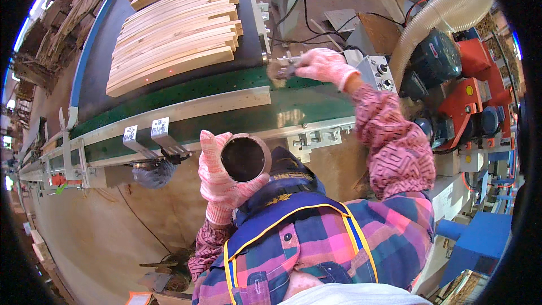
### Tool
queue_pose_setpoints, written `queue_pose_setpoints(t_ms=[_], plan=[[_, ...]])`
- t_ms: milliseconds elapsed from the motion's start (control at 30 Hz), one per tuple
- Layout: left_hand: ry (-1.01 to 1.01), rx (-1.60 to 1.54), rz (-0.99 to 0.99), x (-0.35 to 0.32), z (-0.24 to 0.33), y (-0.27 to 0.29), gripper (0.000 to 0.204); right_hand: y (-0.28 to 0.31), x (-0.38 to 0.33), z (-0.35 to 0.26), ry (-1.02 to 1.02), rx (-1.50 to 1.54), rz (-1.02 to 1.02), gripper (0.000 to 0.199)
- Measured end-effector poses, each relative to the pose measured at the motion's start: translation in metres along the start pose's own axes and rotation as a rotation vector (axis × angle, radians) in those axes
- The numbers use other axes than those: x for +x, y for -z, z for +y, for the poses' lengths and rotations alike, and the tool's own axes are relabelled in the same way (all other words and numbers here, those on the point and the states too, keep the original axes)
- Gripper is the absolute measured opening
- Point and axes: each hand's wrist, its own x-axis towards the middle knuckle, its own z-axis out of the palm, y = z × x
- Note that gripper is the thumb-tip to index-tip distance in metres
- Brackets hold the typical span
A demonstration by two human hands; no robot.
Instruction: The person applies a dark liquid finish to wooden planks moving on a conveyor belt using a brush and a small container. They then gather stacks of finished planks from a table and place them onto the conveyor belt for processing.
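My left hand (220, 178), in a pink striped work glove, is closed around a round metal cup (245, 159) with a dark inside; whether liquid fills it I cannot tell. My right hand (324, 68), gloved alike, reaches over the green conveyor belt (316, 104). Its fingers are closed at a brush-like piece (282, 70), grey with a brown, fuzzy end at the belt's far edge. Left of that piece lies a row of pale wooden strips (175, 34), side by side on a dark belt (101, 45). A small red light dot shows on the nearest strip.
A light wooden rail (220, 104) runs along the green belt. Bent metal brackets (164, 133) stick out at its near side. On the right are a control box (379, 73) with knobs, a ribbed hose (440, 14) and an orange machine (468, 101). Cables hang behind.
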Motion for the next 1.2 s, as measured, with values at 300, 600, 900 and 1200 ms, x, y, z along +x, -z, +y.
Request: queue_pose_setpoints(t_ms=[300,600,900,1200], plan=[[-0.007,0.013,0.007,-0.003,-0.005,0.004,0.148,0.039,-0.020,0.043,-0.148,-0.214,-0.074,0.037],[-0.007,0.056,-0.025,0.005,-0.003,0.005,0.148,0.001,0.015,-0.017,-0.012,0.035,-0.031,0.038],[-0.032,-0.012,0.027,0.005,0.001,0.005,0.140,0.027,-0.011,0.046,-0.102,-0.207,-0.029,0.039],[-0.018,0.053,0.062,0.000,-0.001,0.007,0.139,0.088,-0.058,0.012,-0.226,0.184,0.134,0.037]])
